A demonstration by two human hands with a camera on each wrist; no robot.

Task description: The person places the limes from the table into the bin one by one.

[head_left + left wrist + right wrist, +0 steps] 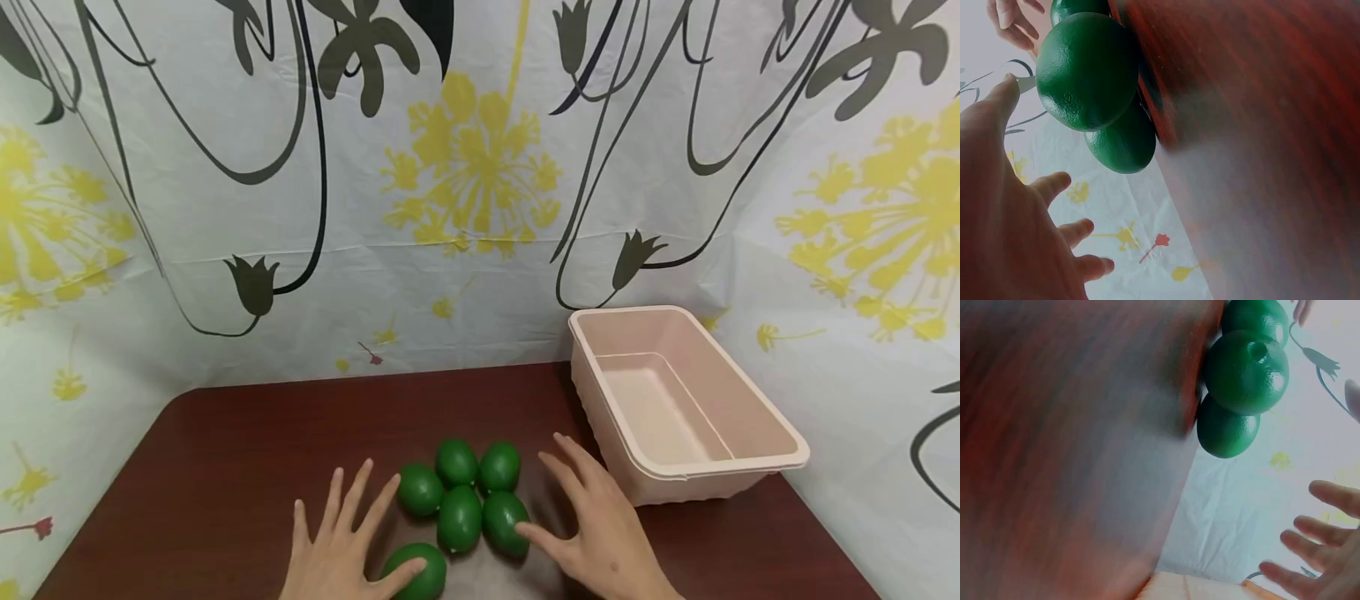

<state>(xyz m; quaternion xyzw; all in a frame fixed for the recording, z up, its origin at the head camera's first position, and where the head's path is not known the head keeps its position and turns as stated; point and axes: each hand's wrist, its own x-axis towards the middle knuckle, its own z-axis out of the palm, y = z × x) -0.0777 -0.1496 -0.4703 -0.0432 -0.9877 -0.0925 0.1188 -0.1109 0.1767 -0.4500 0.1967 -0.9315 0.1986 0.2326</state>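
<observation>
Several glossy dark green limes [459,518] lie grouped on the table, most of them close together. One lime [420,575] sits nearer the front, beside the left hand [341,546]. That hand has its fingers spread, and its thumb overlaps this lime in the head view; the left wrist view shows the thumb beside a lime [1088,72]. On the other side, the right hand [600,533] is spread too, its thumb tip over the edge of the right front lime [505,523]. In the right wrist view its fingers stand apart from the limes [1246,372]. Neither hand grips anything.
A pale pink rectangular bin [611,417] stands at the table's right side, just beyond the right hand, with nothing inside. The dark red-brown wooden table [300,425] meets a white cloth backdrop [465,317] printed with yellow and grey flowers.
</observation>
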